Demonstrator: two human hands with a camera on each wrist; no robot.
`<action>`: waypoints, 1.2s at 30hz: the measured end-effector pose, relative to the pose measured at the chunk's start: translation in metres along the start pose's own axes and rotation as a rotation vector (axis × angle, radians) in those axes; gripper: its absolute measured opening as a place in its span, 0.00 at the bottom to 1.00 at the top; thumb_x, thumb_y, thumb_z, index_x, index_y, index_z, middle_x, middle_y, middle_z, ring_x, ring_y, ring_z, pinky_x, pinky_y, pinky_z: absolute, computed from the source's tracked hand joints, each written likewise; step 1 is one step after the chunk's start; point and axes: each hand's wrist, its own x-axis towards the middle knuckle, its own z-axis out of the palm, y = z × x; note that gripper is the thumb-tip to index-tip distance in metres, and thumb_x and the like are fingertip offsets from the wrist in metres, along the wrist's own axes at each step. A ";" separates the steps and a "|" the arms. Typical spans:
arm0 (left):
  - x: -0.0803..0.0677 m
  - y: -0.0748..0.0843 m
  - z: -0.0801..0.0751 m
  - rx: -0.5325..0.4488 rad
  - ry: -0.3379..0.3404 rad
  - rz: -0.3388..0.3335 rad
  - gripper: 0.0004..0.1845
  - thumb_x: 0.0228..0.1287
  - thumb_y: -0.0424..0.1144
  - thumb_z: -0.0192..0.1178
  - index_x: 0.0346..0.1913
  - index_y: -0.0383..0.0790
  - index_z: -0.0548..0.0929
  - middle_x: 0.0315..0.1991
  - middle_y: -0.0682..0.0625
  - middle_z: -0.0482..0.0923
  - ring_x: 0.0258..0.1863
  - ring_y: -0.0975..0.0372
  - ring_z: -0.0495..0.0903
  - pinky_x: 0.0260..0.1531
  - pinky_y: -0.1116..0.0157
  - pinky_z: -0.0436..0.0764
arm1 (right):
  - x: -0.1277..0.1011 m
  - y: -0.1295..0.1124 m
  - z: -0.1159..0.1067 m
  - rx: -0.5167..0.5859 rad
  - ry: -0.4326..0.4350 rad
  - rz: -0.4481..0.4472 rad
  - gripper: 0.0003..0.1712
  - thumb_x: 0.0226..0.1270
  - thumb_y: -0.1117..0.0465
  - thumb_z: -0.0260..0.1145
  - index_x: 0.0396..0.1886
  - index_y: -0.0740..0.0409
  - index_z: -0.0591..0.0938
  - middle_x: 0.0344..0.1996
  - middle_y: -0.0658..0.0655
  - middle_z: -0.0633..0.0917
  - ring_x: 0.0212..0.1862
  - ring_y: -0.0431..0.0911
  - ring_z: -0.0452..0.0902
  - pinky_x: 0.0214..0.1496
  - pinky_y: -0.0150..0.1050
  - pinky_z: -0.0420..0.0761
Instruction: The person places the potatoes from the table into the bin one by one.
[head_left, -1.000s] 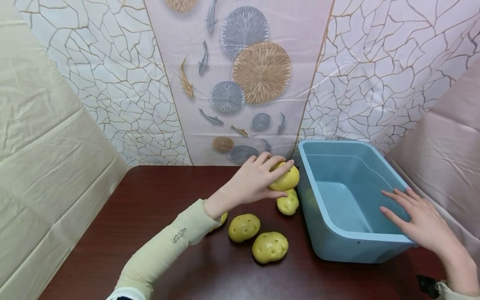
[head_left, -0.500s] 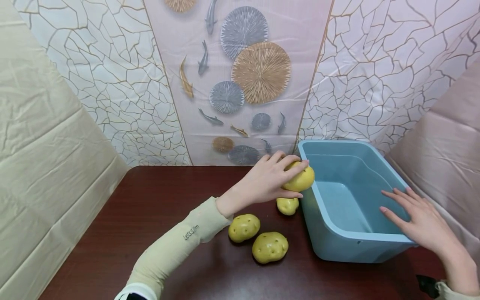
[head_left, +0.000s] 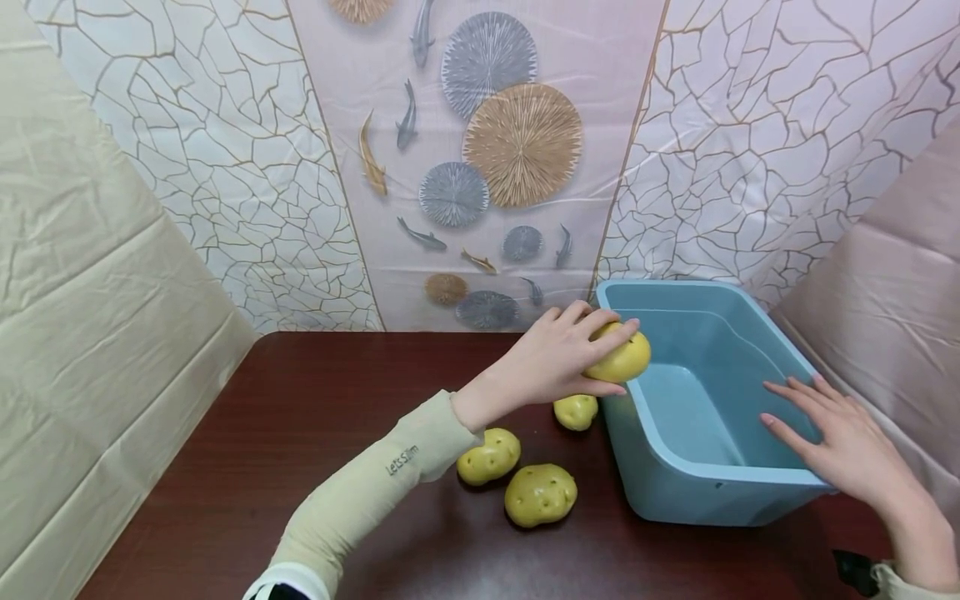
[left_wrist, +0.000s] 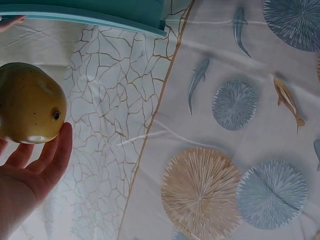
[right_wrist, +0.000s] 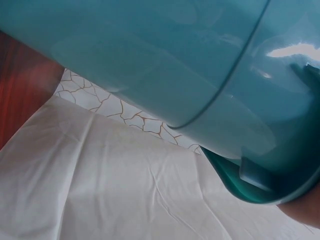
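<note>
Pale green sleeve (head_left: pixel 360 500) w/ small "Let's Slim" lettering, bare hands

Left arm: stretched forward across the body, in a pale sleeve.
Left hand (head_left: pixel 558 358): raised, fingers and thumb curled in a grip.
Right hand (head_left: pixel 840 446): low, palm down, fingers straight and spread.

light: bright, even, soft shadows | glare: bin (right_wrist: pixel 280 50) wall | head view sharp | wide-angle edge bend
</note>
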 end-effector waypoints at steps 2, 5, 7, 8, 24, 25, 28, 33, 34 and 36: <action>0.002 0.001 0.001 0.005 0.002 0.004 0.36 0.52 0.66 0.51 0.61 0.49 0.67 0.53 0.54 0.72 0.47 0.61 0.72 0.35 0.67 0.73 | 0.000 0.000 0.000 -0.001 -0.003 0.003 0.34 0.64 0.46 0.53 0.57 0.71 0.67 0.56 0.81 0.62 0.67 0.68 0.32 0.61 0.66 0.32; 0.004 0.002 0.003 0.010 0.012 0.009 0.37 0.52 0.67 0.50 0.61 0.49 0.67 0.52 0.54 0.72 0.46 0.61 0.72 0.35 0.67 0.73 | 0.000 0.000 0.000 -0.002 -0.006 0.004 0.34 0.64 0.46 0.53 0.57 0.71 0.67 0.56 0.81 0.62 0.67 0.68 0.32 0.61 0.66 0.32; 0.006 0.003 0.004 0.007 0.018 0.010 0.37 0.52 0.67 0.50 0.61 0.49 0.67 0.52 0.54 0.72 0.46 0.61 0.72 0.34 0.68 0.73 | 0.001 0.000 0.000 -0.004 -0.007 0.004 0.34 0.64 0.46 0.53 0.57 0.71 0.67 0.56 0.81 0.62 0.67 0.68 0.32 0.61 0.66 0.32; 0.007 0.003 0.004 0.005 0.020 0.010 0.37 0.52 0.67 0.50 0.61 0.49 0.67 0.52 0.55 0.72 0.45 0.61 0.72 0.34 0.68 0.72 | 0.001 0.000 -0.001 -0.005 -0.007 0.004 0.34 0.64 0.46 0.52 0.57 0.71 0.67 0.56 0.81 0.62 0.67 0.68 0.32 0.61 0.66 0.33; 0.026 0.015 0.012 -0.001 0.028 0.046 0.37 0.52 0.68 0.48 0.61 0.49 0.67 0.52 0.55 0.73 0.45 0.62 0.72 0.33 0.69 0.73 | 0.001 0.002 0.002 -0.003 0.001 0.014 0.35 0.63 0.45 0.53 0.56 0.72 0.68 0.55 0.81 0.63 0.67 0.68 0.31 0.60 0.67 0.33; 0.028 0.016 0.014 0.002 0.021 0.047 0.37 0.52 0.68 0.48 0.61 0.50 0.67 0.52 0.55 0.72 0.45 0.62 0.72 0.33 0.69 0.73 | 0.001 0.002 0.002 -0.006 0.004 0.014 0.35 0.63 0.45 0.53 0.56 0.72 0.68 0.55 0.81 0.63 0.67 0.68 0.31 0.60 0.67 0.34; 0.033 0.018 0.017 -0.001 -0.015 0.043 0.37 0.53 0.68 0.47 0.62 0.50 0.66 0.53 0.55 0.72 0.46 0.62 0.72 0.32 0.69 0.73 | 0.001 0.003 0.001 -0.008 0.004 0.013 0.35 0.63 0.45 0.53 0.56 0.72 0.68 0.55 0.81 0.63 0.67 0.68 0.31 0.60 0.68 0.34; 0.040 0.022 0.023 -0.026 -0.067 0.041 0.37 0.54 0.69 0.45 0.63 0.51 0.65 0.55 0.55 0.70 0.47 0.62 0.71 0.33 0.68 0.73 | 0.001 0.002 0.001 0.000 0.006 0.009 0.34 0.63 0.45 0.53 0.56 0.71 0.68 0.55 0.81 0.63 0.67 0.68 0.32 0.61 0.67 0.34; 0.041 0.023 0.024 -0.035 -0.075 0.043 0.37 0.54 0.69 0.45 0.63 0.51 0.65 0.55 0.55 0.70 0.47 0.62 0.71 0.34 0.68 0.73 | 0.001 0.001 0.001 0.003 0.005 0.008 0.34 0.63 0.46 0.53 0.56 0.72 0.68 0.55 0.81 0.63 0.67 0.69 0.32 0.61 0.67 0.33; 0.043 0.023 0.025 -0.050 -0.084 0.045 0.37 0.54 0.68 0.45 0.63 0.51 0.64 0.55 0.55 0.70 0.48 0.62 0.71 0.35 0.68 0.73 | 0.001 0.000 0.001 0.006 0.004 0.010 0.34 0.63 0.46 0.53 0.56 0.72 0.68 0.55 0.81 0.63 0.66 0.69 0.33 0.61 0.66 0.34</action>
